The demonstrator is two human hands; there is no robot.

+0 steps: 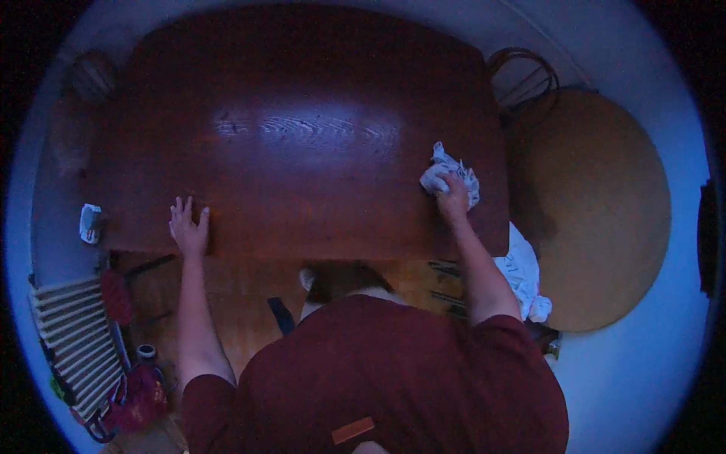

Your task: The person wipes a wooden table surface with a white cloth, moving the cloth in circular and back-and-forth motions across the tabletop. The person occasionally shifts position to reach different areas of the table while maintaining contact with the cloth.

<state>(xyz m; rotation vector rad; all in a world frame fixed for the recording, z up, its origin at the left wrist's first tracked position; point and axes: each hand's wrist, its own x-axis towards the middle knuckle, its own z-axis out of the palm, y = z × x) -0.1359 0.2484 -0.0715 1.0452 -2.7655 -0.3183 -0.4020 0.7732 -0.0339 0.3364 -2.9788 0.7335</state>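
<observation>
With the middle of the desk point(302, 181) as the clock's centre, the right hand point(452, 198) is out towards 4 o'clock, its fingers closed on a crumpled whitish cloth point(461, 172) that lies on the dark wooden top, near the edge on that side. The cloth bunches up around the fingers, with a loose end sticking out towards 11 o'clock from the hand. At 8 o'clock the left hand point(190, 227) is open and empty, palm down on the wood near the edge closest to the person, fingers spread and pointing towards 12. Farther out, a small white packet point(90, 223) sits between 8 and 9, by the desk's left end; I can't tell what it rests on. A white bag point(517, 261) shows just past the corner at 4, beside a big round brown panel point(612, 212), and a ribbed radiator point(78, 333) stands towards 8
</observation>
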